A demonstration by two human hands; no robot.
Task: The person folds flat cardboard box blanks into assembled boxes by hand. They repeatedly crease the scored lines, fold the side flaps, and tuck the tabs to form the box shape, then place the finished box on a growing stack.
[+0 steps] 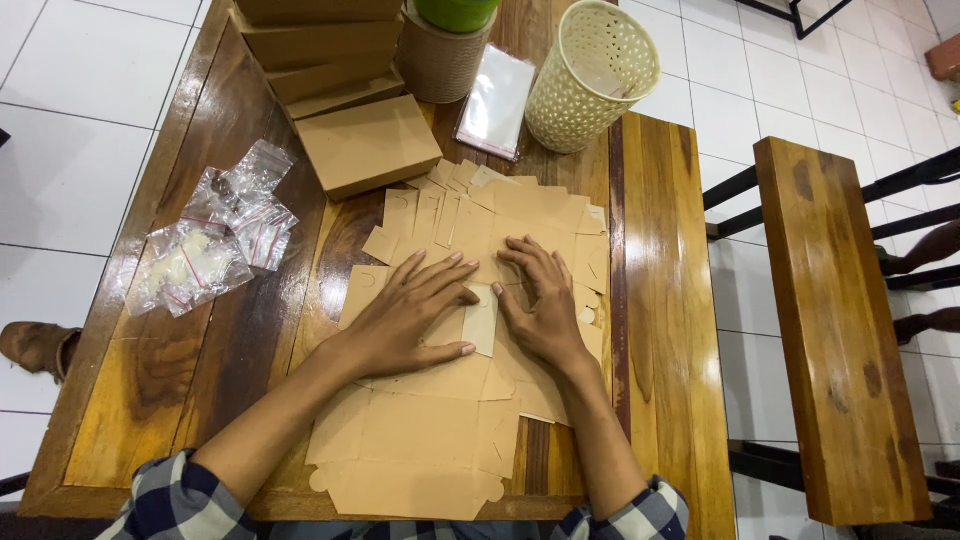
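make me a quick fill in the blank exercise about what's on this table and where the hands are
1. Both hands, left hand and right hand, press flat on unfolded ____ box blanks.
2. The cream perforated basket stands at the table's far ____ corner.
3. The small clear plastic bags lie to the ____ of the hands.
4. The folded brown boxes are ____ at the far end of the wooden table.

Missing words: cardboard; right; left; stacked
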